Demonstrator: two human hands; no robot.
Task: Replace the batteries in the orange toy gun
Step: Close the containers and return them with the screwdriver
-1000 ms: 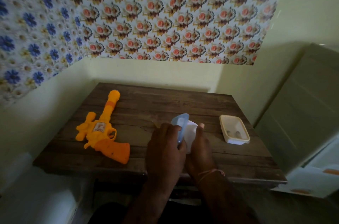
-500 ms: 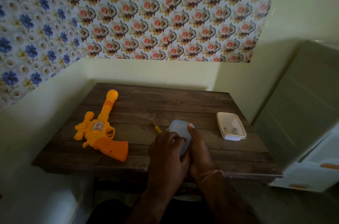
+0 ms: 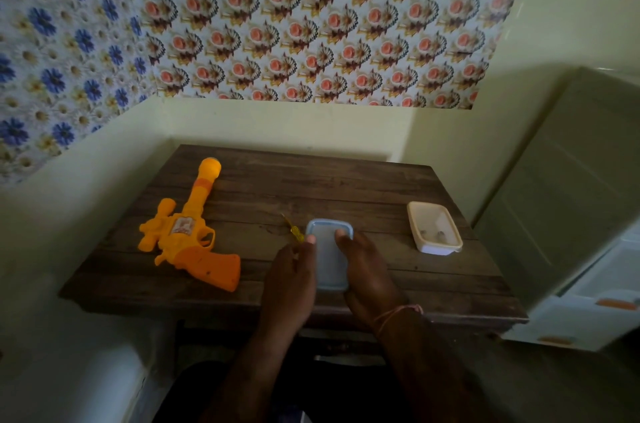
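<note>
Lowered flat now, one blue lid sits pressed between left hand and right hand; left of it, one orange toy gun lies on the tabletop.

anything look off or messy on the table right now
Nothing stands out. The orange toy gun lies flat and whole on the table, the open tub sits upright, and both hands press on the blue-lidded box. Nothing is spilled.

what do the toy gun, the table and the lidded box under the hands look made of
Toy gun: moulded plastic by the look, uniform orange with rounded edges and a dull sheen. Table: dark wood or wood-look boards, with visible grain and plank seams, matte. Lidded box: likely plastic, its pale blue lid smooth with a raised rim.
</note>
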